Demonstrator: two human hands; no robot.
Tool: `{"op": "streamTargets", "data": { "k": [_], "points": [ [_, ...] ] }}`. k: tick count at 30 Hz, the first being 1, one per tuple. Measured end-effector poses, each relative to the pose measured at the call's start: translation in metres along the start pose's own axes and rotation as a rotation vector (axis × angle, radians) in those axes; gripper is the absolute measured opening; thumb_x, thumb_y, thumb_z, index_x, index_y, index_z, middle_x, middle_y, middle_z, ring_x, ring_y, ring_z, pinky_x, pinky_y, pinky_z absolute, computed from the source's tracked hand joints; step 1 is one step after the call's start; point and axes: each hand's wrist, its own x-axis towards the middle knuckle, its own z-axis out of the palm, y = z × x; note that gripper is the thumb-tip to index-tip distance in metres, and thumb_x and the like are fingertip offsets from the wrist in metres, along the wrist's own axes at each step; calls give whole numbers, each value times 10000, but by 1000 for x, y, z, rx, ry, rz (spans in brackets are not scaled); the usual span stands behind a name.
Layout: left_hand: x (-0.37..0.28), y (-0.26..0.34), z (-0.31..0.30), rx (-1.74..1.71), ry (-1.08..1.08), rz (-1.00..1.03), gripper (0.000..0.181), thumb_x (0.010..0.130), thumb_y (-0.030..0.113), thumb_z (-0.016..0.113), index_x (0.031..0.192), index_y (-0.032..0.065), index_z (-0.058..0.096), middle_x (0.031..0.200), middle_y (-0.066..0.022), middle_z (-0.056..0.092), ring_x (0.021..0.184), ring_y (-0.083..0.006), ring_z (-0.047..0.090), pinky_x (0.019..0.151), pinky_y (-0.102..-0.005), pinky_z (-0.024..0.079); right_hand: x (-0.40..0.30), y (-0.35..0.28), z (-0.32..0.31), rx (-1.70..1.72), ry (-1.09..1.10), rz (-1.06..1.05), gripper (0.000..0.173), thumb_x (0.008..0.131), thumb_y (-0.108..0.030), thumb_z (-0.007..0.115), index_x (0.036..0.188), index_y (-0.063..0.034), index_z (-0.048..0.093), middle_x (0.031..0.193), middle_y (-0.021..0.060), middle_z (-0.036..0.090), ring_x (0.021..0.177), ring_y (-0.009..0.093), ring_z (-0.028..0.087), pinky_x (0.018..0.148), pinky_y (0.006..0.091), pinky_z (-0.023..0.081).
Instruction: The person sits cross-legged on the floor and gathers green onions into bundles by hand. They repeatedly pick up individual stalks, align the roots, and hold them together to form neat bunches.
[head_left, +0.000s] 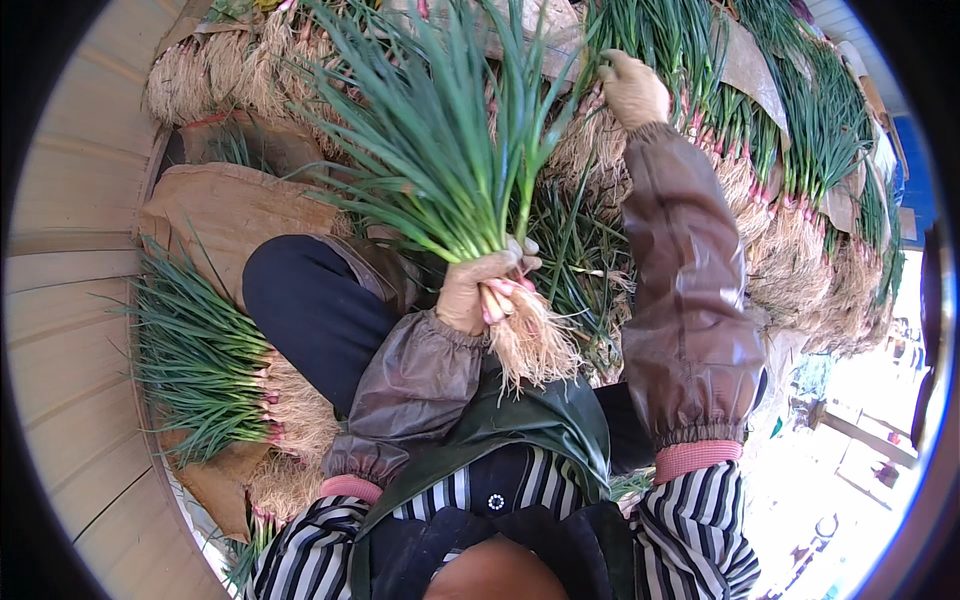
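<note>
My left hand (466, 291), in what looks like a pale glove, is closed around a bunch of spring onions (450, 165) in front of my lap. Their long green leaves fan upward, while reddish-white bulbs and a tuft of pale roots (529, 334) hang below the fist. Farther out, my right hand (636, 91) reaches to the stacked spring onions (652, 37) at the back. Its fingers are curled at some green leaves; whether they grip any is hidden. Brown sleeve covers (686, 270) sheathe both forearms.
More spring onions (202, 360) lie at the left, roots towards me. Brown sacking (232, 206) lies above them, beside a panelled wall (75, 300). Loose green leaves (585, 255) litter the ground between my knees. Rooted bunches (795, 225) are stacked along the right, with cloth pieces (754, 71) between layers.
</note>
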Motion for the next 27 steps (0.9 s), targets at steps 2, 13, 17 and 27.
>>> {"op": "streamTargets", "data": {
  "k": [2, 13, 17, 27],
  "points": [
    [-4, 11, -3, -72, -184, 196, 294, 697, 149, 600, 939, -11, 559, 993, -155, 577, 890, -258, 581, 853, -411, 465, -31, -3, -15, 451, 65, 225, 278, 864, -301, 524, 1038, -112, 630, 990, 117, 640, 921, 225, 611, 804, 344, 468],
    [-12, 20, 27, 136, -136, 266, 239, 716, 85, 616, 926, -12, 557, 1023, -174, 566, 916, -260, 578, 745, -369, 534, -255, 40, -18, 728, -331, 235, 281, 824, -141, 592, 1092, -57, 608, 1020, 124, 638, 949, 212, 608, 836, 297, 459],
    [-21, 13, 34, 347, -171, 155, 249, 723, 51, 654, 946, 0, 556, 1073, -166, 556, 982, -259, 566, 689, -334, 546, -230, -8, -58, 1208, -320, 234, 396, 874, -132, 550, 1240, -1, 475, 1127, 128, 582, 1031, 185, 550, 909, 293, 415],
    [42, 32, 99, 1030, -315, -103, 221, 688, 93, 681, 837, -23, 566, 572, -106, 574, 360, -131, 512, 281, -209, 368, -207, -43, -60, 1600, 318, 374, 218, 833, 2, 557, 1050, 24, 556, 885, 38, 606, 747, 82, 535, 688, 227, 454]
  ]
}}
